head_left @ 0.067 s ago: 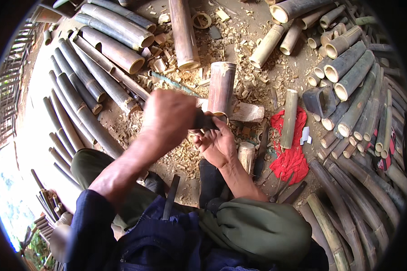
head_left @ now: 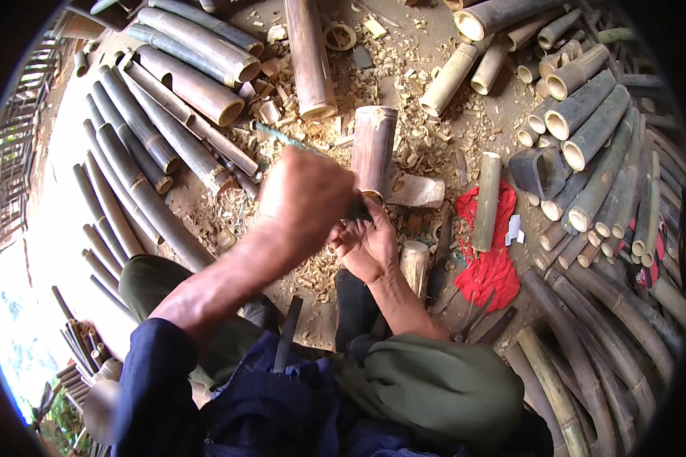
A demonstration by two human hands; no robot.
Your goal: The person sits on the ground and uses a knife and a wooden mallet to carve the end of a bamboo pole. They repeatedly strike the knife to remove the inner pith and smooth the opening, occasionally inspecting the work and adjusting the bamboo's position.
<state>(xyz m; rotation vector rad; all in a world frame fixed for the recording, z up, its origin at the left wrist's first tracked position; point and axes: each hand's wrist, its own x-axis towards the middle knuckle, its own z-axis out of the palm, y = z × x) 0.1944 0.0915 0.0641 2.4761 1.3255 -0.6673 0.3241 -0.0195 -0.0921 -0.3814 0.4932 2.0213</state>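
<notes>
- Brown bamboo tube [head_left: 374, 148] lies straight beyond the hands, near the middle of the view, and its long axis runs away from the person, so that its near end points back to the right hand [head_left: 363, 247]
- Left hand [head_left: 306, 194] is just beside this near end, on its left, with the forearm coming slantwise from lower left; it is closed as a fist, blurred, and seems to grip a dark tool [head_left: 357, 207]
- Of this dark tool only a small part shows, between the fist and the other hand, so I cannot tell its axis
- Right hand is the nearer one to the tube: palm turned upward, fingers curled, its upper fingertips at the near end; whether they hold the rim or the tool, I cannot tell
- Pale wood block [head_left: 419, 191] is just to the right of the tube's near part; if the tube rests on it, I cannot tell
- Farther to the right, a greenish bamboo piece [head_left: 487, 202] lies over a red cloth [head_left: 489, 280]
</notes>
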